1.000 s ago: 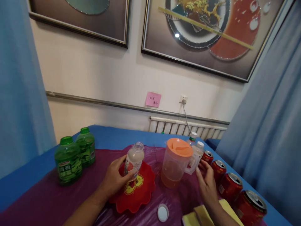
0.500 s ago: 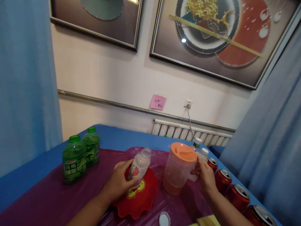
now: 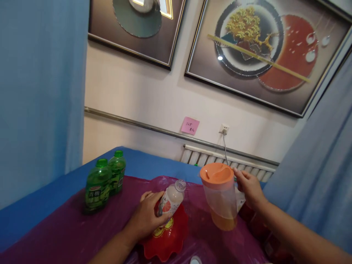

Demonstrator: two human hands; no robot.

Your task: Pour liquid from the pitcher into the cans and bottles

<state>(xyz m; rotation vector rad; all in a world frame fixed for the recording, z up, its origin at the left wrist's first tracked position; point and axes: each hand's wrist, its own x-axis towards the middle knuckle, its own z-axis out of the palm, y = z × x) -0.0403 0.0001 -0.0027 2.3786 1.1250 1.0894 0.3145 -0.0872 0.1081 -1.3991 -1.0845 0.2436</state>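
My left hand is wrapped around a small clear bottle with a printed grapefruit label. The bottle is uncapped and leans a little to the right over a red scalloped plate. My right hand grips the handle side of a clear plastic pitcher with an orange lid. The pitcher tips leftward, its top towards the bottle's mouth but apart from it. Amber liquid lies low in the pitcher. Near the bottom edge, a white cap is partly cut off.
Two green bottles stand at the left on purple plastic sheeting over a blue table cover. Dark red cans sit beneath my right forearm, mostly hidden. Behind are a radiator and a wall socket.
My right hand has raised the pitcher and tipped its top to the left. My left hand still holds the bottle over the plate. The whole view has shifted slightly.
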